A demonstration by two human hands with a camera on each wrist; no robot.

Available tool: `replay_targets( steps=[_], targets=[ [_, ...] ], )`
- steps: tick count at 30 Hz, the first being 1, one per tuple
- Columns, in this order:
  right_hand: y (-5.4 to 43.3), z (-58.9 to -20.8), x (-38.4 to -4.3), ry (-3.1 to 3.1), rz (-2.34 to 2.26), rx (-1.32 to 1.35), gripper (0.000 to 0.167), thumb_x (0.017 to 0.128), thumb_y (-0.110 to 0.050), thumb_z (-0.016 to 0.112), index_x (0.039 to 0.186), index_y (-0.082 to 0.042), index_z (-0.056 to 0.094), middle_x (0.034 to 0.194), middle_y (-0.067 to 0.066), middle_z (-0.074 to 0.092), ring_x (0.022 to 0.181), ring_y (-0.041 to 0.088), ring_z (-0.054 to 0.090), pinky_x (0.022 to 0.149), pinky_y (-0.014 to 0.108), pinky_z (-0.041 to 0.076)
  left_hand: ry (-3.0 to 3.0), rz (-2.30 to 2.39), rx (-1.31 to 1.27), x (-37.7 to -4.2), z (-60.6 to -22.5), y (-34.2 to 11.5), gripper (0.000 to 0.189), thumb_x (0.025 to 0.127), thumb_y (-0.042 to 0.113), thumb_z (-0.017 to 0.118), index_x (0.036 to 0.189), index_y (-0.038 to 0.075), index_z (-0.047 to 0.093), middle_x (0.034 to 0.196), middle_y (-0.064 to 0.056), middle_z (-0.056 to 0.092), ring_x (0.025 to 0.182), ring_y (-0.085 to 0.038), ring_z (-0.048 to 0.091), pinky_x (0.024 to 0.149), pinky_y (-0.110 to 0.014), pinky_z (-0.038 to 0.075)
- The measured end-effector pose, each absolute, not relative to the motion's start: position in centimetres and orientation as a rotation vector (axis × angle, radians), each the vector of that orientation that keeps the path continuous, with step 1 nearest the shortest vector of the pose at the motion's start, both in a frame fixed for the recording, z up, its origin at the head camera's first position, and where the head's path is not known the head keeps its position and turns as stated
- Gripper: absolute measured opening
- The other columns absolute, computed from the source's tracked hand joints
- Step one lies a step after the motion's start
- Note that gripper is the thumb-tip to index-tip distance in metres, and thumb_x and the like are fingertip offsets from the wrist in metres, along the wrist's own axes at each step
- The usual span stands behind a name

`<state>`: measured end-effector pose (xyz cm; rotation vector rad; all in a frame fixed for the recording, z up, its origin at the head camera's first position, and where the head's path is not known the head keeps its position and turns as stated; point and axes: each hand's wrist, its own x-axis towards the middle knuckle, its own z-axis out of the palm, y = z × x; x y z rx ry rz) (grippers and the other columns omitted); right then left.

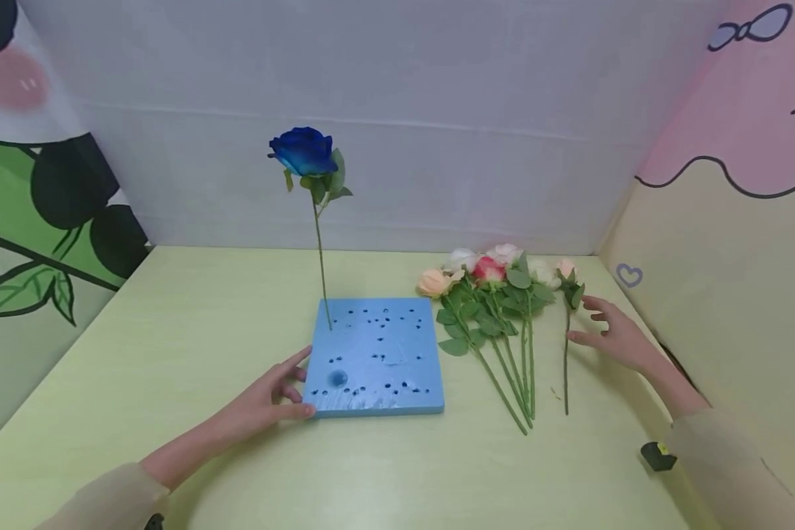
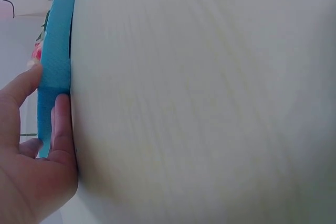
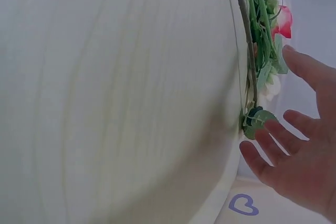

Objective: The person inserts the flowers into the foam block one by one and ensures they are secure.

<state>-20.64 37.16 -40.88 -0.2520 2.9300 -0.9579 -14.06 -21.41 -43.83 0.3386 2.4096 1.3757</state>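
Note:
My left hand [image 1: 268,394] grips the near left corner of a blue foam board [image 1: 371,375] dotted with holes. In the left wrist view, fingers and thumb lie along the board's edge [image 2: 58,35]. A blue artificial rose [image 1: 305,152] stands upright, its stem stuck in the board's far left part. Over at the right, my right hand [image 1: 616,335] is spread beside a single pale pink rose [image 1: 566,269] lying on the table. The right wrist view has this hand [image 3: 299,156] with fingers apart near the rose's leaves [image 3: 258,121]; its palm holds nothing.
Several artificial roses [image 1: 490,272], peach, white and pink-red, lie bunched right of the board with stems [image 1: 517,390] toward me. A small black object [image 1: 658,456] lies near the right sleeve. A white backdrop [image 1: 404,132] rises behind the table, and a painted wall [image 1: 735,243] borders the right side.

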Motion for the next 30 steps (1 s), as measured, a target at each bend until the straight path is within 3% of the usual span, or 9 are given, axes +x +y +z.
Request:
replay_targets(
  steps=[8,16,23,30],
  targets=[
    [37.4,-41.5,-21.1,2.851,-0.888,-0.203,0.087,0.094,-0.038,0.066,0.15,0.011,0.022,0.143,0.037,0.041,0.127,0.055,0.044,0.099,0.064,0.041,2.404,1.377,0.34,-14.2,-44.0,-21.4,0.097,0.084,0.027,0.078,0.159,0.018,0.018,0.132,-0.017,0.047,0.095,-0.016,0.059,0.067,-0.022,0.045],
    [37.9,-42.2,-21.6,2.757,-0.908,-0.231,0.082,0.095,-0.036,0.065,0.148,0.013,0.027,0.144,0.041,0.038,0.126,0.057,0.042,0.101,0.066,0.038,2.39,1.394,0.325,-14.2,-43.9,-21.3,0.097,0.084,0.024,0.078,0.16,0.017,0.017,0.133,-0.017,0.048,0.095,-0.016,0.058,0.068,-0.021,0.044],
    [37.7,-42.4,-21.9,2.759,-0.893,-0.24,0.082,0.091,-0.037,0.069,0.148,0.009,0.032,0.147,0.041,0.032,0.129,0.06,0.037,0.105,0.069,0.032,2.394,1.394,0.337,-14.4,-43.8,-21.3,0.097,0.084,0.023,0.078,0.16,0.017,0.017,0.132,-0.018,0.047,0.094,-0.016,0.058,0.067,-0.021,0.044],
    [37.1,-42.4,-22.2,2.674,-1.021,-0.199,0.081,0.089,-0.031,0.072,0.148,0.008,0.033,0.146,0.038,0.036,0.127,0.054,0.041,0.102,0.064,0.037,2.406,1.377,0.333,-14.3,-43.8,-21.4,0.096,0.085,0.023,0.078,0.16,0.018,0.018,0.132,-0.018,0.047,0.095,-0.016,0.058,0.069,-0.022,0.044]
  ],
)
